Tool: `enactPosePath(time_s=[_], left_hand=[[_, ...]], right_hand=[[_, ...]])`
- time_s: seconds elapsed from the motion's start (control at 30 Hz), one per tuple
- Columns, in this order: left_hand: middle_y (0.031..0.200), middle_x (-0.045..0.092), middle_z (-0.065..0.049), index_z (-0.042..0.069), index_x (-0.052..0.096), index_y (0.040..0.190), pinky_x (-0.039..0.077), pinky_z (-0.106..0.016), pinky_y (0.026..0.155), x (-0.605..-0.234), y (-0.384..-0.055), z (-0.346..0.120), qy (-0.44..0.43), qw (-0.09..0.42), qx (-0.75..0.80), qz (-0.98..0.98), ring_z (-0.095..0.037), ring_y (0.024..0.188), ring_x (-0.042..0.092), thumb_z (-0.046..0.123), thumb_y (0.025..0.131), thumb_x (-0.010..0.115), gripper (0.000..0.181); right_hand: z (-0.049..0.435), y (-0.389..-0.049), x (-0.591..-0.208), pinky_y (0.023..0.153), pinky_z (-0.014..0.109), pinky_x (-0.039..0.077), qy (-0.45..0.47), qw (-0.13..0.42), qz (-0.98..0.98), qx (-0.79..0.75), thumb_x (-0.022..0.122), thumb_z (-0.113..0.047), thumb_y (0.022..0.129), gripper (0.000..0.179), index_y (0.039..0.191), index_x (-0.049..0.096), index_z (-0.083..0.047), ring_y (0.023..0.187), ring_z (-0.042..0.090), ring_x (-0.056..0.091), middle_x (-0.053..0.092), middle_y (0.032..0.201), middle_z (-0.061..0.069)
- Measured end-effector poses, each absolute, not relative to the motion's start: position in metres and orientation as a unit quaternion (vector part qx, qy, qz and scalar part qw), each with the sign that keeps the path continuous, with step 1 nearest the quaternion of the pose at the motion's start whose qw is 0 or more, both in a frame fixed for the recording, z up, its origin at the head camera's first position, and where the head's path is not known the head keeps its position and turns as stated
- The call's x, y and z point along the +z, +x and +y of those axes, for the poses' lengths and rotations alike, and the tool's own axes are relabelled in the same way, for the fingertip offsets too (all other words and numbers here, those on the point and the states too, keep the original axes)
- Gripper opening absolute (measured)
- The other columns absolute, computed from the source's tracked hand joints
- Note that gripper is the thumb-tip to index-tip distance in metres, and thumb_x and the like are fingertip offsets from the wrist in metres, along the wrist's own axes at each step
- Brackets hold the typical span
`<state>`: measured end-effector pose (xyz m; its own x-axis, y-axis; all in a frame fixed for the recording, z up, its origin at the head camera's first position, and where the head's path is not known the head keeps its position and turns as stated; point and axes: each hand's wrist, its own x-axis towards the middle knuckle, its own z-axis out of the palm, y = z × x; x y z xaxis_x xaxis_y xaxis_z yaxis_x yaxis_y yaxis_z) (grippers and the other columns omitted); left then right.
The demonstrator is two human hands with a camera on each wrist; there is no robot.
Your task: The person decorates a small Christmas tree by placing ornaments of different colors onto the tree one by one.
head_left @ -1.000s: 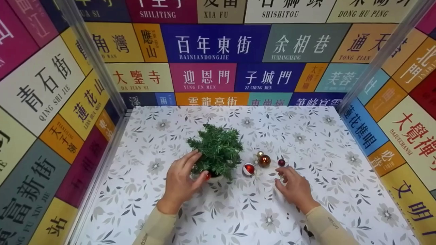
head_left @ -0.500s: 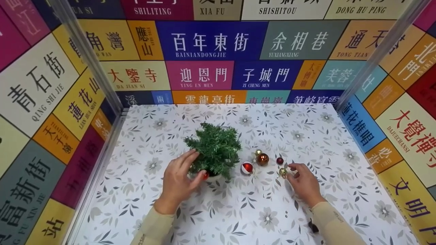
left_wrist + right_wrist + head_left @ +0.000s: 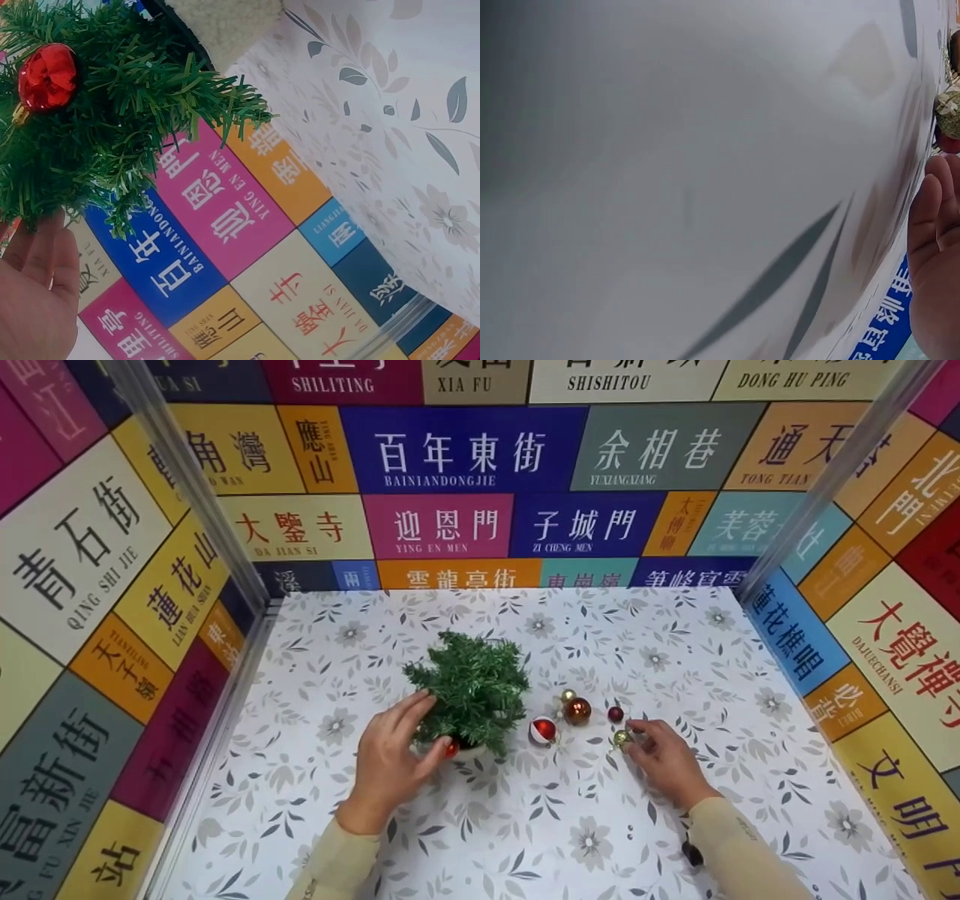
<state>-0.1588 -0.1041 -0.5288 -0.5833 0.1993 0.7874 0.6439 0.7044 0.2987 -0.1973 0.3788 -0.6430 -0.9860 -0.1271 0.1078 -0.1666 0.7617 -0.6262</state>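
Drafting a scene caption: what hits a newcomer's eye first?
Probably the brightly coloured lettered walls behind and beside the table. Next, the small green tree just left of the table's middle, with the left hand at its side. Then the shiny baubles to the tree's right, by the right hand.

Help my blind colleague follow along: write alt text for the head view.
A person's left grip touches a small green tree, the right grip at a gold ball. More balls lie on the flowered table.

On white floral tabletop [image 3: 450,840]: potted tree [image 3: 480,686], red-and-white ball [image 3: 542,730], brown ball [image 3: 577,712] beside small gold ball [image 3: 568,694], dark-red ball [image 3: 616,714], glittery gold ball [image 3: 621,738].
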Motion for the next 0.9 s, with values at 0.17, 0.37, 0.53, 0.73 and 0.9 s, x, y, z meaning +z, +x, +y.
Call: enactPosePath(time_s=[0.17,0.37,0.53,0.73,0.9], left_hand=[[0.134,0.06,-0.01,0.008,0.062,0.134,0.051,-0.044,0.087,-0.5289,-0.1585,-0.1047,-0.248,0.376,-0.29,-0.844,-0.028,0.108,0.063,0.032,0.083,0.078,0.058],[0.135,0.06,-0.009,0.008,0.062,0.133,0.051,-0.042,0.088,-0.5283,-0.1586,-0.1045,-0.247,0.372,-0.289,-0.847,-0.027,0.108,0.063,0.034,0.084,0.077,0.058],[0.134,0.06,-0.009,0.008,0.062,0.133,0.051,-0.043,0.087,-0.528,-0.158,-0.1047,-0.247,0.372,-0.29,-0.847,-0.027,0.107,0.063,0.032,0.083,0.078,0.058],[0.135,0.06,-0.009,0.009,0.062,0.134,0.052,-0.045,0.086,-0.5284,-0.1575,-0.105,-0.247,0.375,-0.288,-0.846,-0.028,0.108,0.063,0.032,0.082,0.079,0.059],[0.134,0.06,-0.01,0.008,0.061,0.134,0.051,-0.045,0.087,-0.5275,-0.1581,-0.1052,-0.249,0.374,-0.286,-0.846,-0.028,0.109,0.063,0.031,0.083,0.078,0.059]], right_hand=[[0.378,-0.2005,-0.6449,0.076,0.04,0.048,0.077,0.015,-0.941,0.329,0.074,-0.03,0.091,0.049,0.138,0.059,-0.022,0.083,0.015,0.057,0.058,0.099,-0.004],[0.3754,-0.203,-0.646,0.07,0.037,0.046,0.077,0.004,-0.946,0.315,0.073,-0.031,0.091,0.046,0.136,0.062,-0.026,0.079,0.015,0.055,0.057,0.097,-0.006],[0.3753,-0.2039,-0.6464,0.071,0.037,0.046,0.076,0.009,-0.946,0.313,0.071,-0.03,0.093,0.043,0.135,0.062,-0.026,0.08,0.015,0.054,0.057,0.098,-0.007],[0.3755,-0.2049,-0.6459,0.073,0.038,0.045,0.088,0.018,-0.948,0.306,0.068,-0.027,0.095,0.041,0.135,0.063,-0.025,0.08,0.014,0.055,0.058,0.101,-0.007],[0.3758,-0.2057,-0.6457,0.071,0.037,0.046,0.096,0.017,-0.948,0.303,0.069,-0.027,0.095,0.04,0.135,0.063,-0.025,0.078,0.013,0.055,0.058,0.1,-0.007]])
